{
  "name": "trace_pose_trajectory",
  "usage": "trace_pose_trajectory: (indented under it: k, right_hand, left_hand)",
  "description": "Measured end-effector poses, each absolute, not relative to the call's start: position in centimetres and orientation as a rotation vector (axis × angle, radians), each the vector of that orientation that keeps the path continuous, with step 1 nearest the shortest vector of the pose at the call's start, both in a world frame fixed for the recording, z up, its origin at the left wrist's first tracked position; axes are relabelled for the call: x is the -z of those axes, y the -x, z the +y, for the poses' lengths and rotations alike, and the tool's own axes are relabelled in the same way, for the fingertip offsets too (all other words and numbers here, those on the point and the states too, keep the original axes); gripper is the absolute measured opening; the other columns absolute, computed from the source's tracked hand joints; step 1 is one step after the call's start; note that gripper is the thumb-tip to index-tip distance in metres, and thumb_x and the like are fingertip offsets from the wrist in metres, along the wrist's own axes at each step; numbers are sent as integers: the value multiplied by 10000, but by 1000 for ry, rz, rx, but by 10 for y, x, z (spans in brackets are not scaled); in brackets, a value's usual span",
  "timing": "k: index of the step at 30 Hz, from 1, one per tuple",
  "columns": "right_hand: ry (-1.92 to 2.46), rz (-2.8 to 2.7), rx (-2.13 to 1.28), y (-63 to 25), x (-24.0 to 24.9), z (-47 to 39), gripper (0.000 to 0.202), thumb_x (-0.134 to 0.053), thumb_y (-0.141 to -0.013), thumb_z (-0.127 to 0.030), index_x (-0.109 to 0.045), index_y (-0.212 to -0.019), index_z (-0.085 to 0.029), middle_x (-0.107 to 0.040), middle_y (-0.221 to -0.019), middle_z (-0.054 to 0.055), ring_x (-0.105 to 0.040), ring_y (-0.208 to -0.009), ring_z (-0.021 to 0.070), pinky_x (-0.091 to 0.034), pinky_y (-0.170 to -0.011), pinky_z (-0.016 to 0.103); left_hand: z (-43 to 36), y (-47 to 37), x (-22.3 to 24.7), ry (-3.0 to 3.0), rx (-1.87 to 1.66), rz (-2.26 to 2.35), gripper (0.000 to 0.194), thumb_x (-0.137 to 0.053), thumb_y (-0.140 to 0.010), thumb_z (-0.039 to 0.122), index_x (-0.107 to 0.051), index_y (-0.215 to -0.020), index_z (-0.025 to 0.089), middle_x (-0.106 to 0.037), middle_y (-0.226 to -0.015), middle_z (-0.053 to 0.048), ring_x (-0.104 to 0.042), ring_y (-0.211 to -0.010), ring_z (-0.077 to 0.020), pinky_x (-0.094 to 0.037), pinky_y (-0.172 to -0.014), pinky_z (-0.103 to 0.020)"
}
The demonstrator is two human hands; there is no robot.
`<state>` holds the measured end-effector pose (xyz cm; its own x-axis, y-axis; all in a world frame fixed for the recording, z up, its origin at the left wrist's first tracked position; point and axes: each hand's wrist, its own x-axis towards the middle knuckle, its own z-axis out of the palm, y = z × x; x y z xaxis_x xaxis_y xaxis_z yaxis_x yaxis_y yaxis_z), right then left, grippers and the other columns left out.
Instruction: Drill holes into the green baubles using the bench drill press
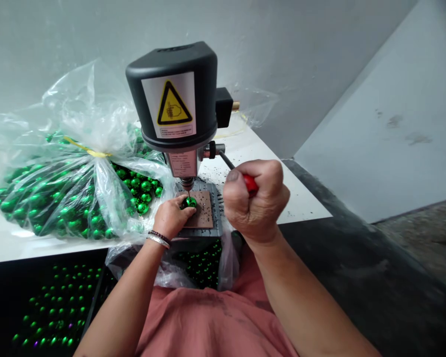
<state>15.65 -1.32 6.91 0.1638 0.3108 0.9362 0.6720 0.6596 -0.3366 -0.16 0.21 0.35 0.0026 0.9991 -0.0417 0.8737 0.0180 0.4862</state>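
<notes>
A dark drill press (173, 94) with a yellow warning label stands on the white table. Its thin bit points down at a shiny green ball (189, 202) on a brown board (204, 210) over the metal base. My left hand (172, 215), with bracelets at the wrist, pinches the ball between thumb and fingers from the left. To the right of the machine, my right hand (256, 198) is wrapped round the red knob (250, 185) of the lever. Whether the bit tip is inside the ball is too small to tell.
Clear plastic bags (96, 183) full of green balls lie left of the machine. Below the table edge are another bag of balls (204, 263) and a dark tray of green balls (59, 307). Dark shavings dot the white table (301, 203).
</notes>
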Motion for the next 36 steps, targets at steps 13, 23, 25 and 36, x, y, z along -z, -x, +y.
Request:
trace_pose_trajectory:
  k: [13,23,25,36]
  right_hand:
    - [842,-1400,212,-148,-35,-16,157,-467,-742,-102,-416,-846,-208,-456,-669,-24,-452,-591,84,-398,-555,244]
    - [924,-1288,261,-147,-108,6,163,-470,-836,-250,-417,-697,-181,-410,-588,-45,-419,-519,40,-358,-511,195]
    - [957,-1299,207,-147,-126,13,218,-444,-849,-290,-388,-666,-184,-364,-566,-55,-402,-488,33,-343,-497,192]
    - [939,-1313,37,-148,-130,16,251,-421,-857,-345,-374,-667,-188,-335,-553,-64,-345,-484,22,-314,-498,188]
  left_hand:
    - [0,0,-4,-1900,-428,1954,500,-589,-743,394,-595,-1190,172,-661,-1104,-120,-608,-992,-253,-448,-810,-300]
    - [-4,-1,-7,-1858,-568,1922,378,-592,-718,353,-652,-1053,190,-708,-905,-58,-634,-812,-200,-445,-692,-266]
    - [-13,5,-11,-1834,-611,1830,363,-585,-720,344,-652,-1036,178,-702,-901,-48,-627,-816,-187,-446,-716,-262]
    - [-43,32,-8,-1360,-810,1414,399,-609,-700,508,-625,-887,156,-655,-867,-54,-589,-813,-181,-454,-707,-285]
